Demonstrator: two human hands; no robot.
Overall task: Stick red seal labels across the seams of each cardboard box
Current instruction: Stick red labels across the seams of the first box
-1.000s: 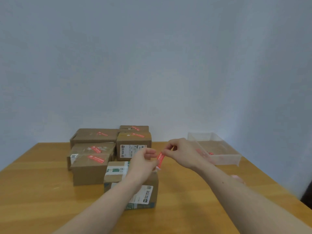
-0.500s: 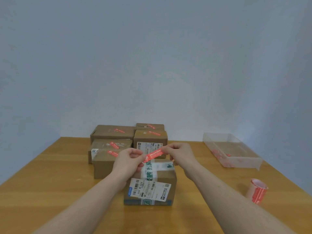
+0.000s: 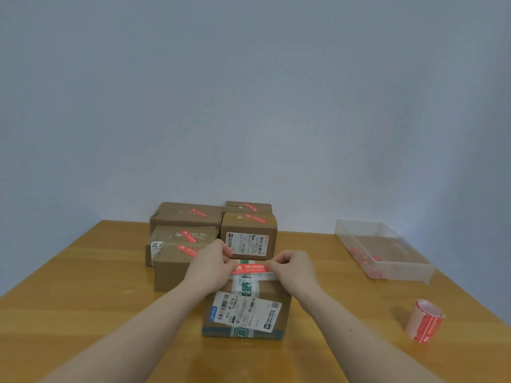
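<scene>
Pinching one red rectangular seal label (image 3: 249,268) by its two ends, the left hand (image 3: 210,268) and the right hand (image 3: 293,269) held it stretched level over the top of the near brown cardboard box (image 3: 246,313), across its white and green tape; whether the label touched the box could not be told. That box stood at the middle of the orange wooden tabletop (image 3: 83,313) and bore one white shipping slip on its near face. Five more brown cardboard boxes (image 3: 249,236) were grouped behind it and to its left, each with one red label on top. One clear plastic tray (image 3: 398,269) lay far right with a few red bits inside. One roll of red labels (image 3: 424,322) stood near right.
</scene>
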